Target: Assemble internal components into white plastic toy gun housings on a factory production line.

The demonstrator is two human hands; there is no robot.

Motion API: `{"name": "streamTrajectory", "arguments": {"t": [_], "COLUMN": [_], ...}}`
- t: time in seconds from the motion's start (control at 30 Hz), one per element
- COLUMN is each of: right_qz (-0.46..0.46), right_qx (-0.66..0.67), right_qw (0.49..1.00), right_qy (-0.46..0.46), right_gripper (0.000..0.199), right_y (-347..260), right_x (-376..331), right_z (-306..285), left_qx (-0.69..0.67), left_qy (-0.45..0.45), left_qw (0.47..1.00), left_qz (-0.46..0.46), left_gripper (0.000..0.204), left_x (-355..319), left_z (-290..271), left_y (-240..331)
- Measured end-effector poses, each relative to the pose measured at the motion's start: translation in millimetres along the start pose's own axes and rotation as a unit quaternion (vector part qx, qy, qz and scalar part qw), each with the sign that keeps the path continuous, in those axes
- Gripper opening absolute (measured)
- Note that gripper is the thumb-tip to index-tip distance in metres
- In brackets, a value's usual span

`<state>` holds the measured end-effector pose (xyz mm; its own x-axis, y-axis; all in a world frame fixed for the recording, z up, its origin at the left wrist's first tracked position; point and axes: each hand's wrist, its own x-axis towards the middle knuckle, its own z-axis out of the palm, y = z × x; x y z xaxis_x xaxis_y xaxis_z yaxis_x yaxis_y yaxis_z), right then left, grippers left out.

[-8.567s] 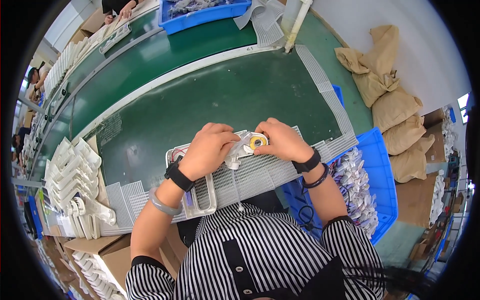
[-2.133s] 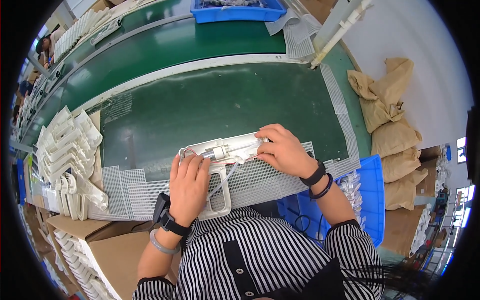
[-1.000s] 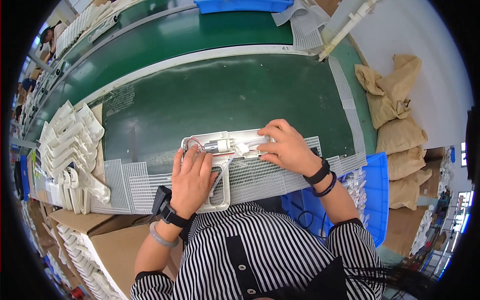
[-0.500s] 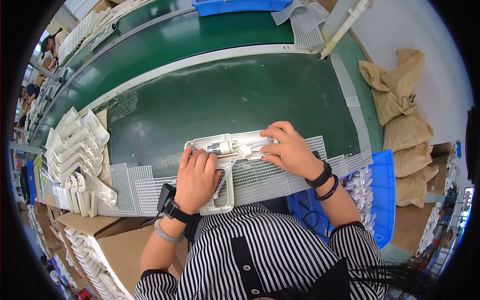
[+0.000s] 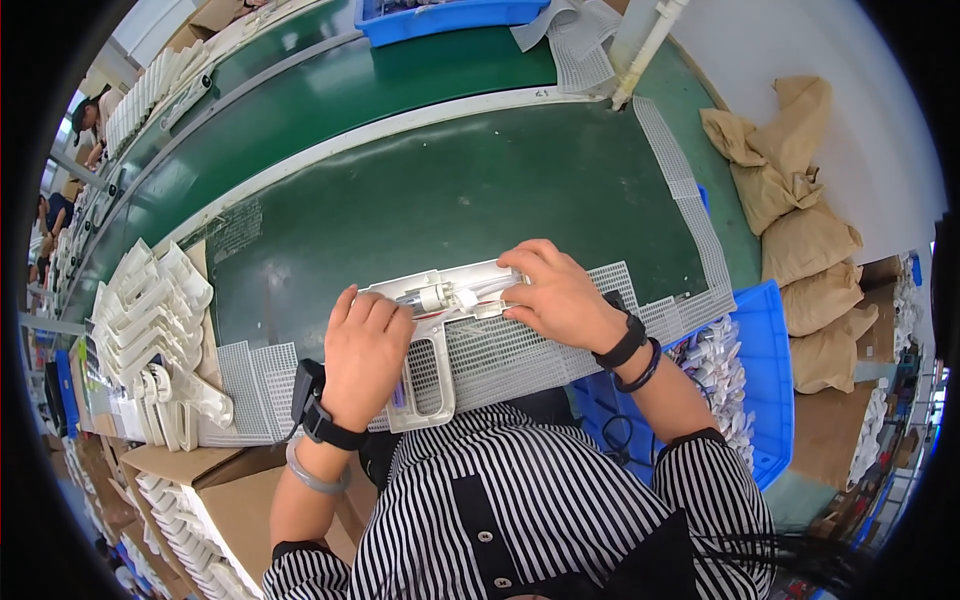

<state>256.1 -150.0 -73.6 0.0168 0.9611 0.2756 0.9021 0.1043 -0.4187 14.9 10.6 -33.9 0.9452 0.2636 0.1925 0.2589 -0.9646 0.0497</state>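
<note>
A white plastic housing half point(image 5: 462, 275) with a looped handle point(image 5: 446, 375) lies open side up on the mat in front of me. Inside it sit a silver and white cylinder point(image 5: 430, 297) like a small motor, a white connector point(image 5: 466, 298) and thin wires, one of them red. My left hand point(image 5: 365, 350) is closed over the housing's left end, covering the part beside the handle. At the other end, my right hand point(image 5: 560, 305) grips the housing between thumb and fingers. Its fingertips hide that end of the wiring.
White housing shells point(image 5: 150, 310) are stacked at the left, above an open cardboard box point(image 5: 250, 500). A blue bin point(image 5: 770, 380) of small white parts stands at my right, near brown sacks point(image 5: 810, 250). Across the far belt sits a blue tray point(image 5: 460, 18). Another person point(image 5: 95, 115) is far left.
My left hand has slid left and up along the housing, its fingers straighter. The light wire that crossed the handle's opening no longer shows there. The whole view has shifted slightly.
</note>
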Motion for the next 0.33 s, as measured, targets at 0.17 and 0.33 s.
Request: {"name": "streamTrajectory", "arguments": {"t": [0.17, 0.33], "right_qz": [0.004, 0.032], "right_qx": [-0.003, 0.030], "right_qw": [1.000, 0.999], "right_qy": [-0.005, -0.010], "right_gripper": [0.021, 0.022], "right_y": [-1.8, 3.0], "right_x": [0.1, -5.0], "right_z": [-1.6, 4.8], "left_qx": [-0.166, -0.168], "left_qy": [0.007, -0.143], "left_qw": [0.985, 0.973], "left_qz": [0.052, 0.073], "left_gripper": [0.034, 0.042], "left_x": [40.6, 62.1], "left_z": [2.6, 13.0], "left_y": [6.8, -4.7]}}
